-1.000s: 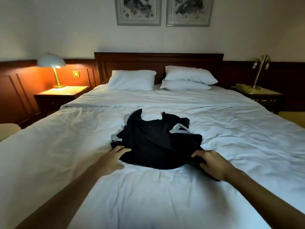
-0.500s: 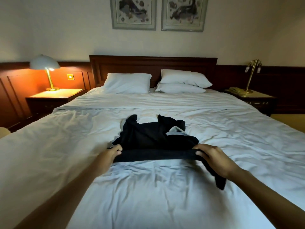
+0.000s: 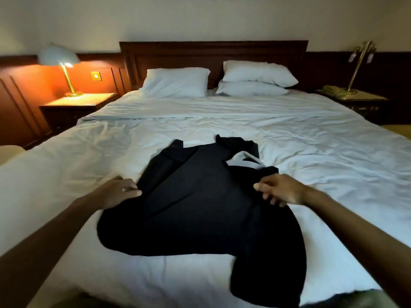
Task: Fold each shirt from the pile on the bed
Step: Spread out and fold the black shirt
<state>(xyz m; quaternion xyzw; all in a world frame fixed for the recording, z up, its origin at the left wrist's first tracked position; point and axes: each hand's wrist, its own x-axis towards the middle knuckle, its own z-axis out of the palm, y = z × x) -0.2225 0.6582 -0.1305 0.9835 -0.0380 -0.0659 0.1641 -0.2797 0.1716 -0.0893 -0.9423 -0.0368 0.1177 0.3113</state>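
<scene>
While the black shirt (image 3: 200, 207) lies spread on the bed (image 3: 311, 141), no fold shows yet. Right hand (image 3: 280, 190) rests on it, fingers loose; left hand (image 3: 117, 192) touches its edge, grip unclear. Pale garment (image 3: 241, 160) beneath waits.

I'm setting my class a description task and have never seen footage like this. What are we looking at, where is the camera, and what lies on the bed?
There is no machine: these are a person's two bare hands, filmed by one wide-angle camera worn on the head, looking forward and down. A black cloth shirt lies spread on the white-sheeted bed. The left hand touches its left edge; the right hand rests on its right side. Whether either pinches cloth is unclear.
</scene>
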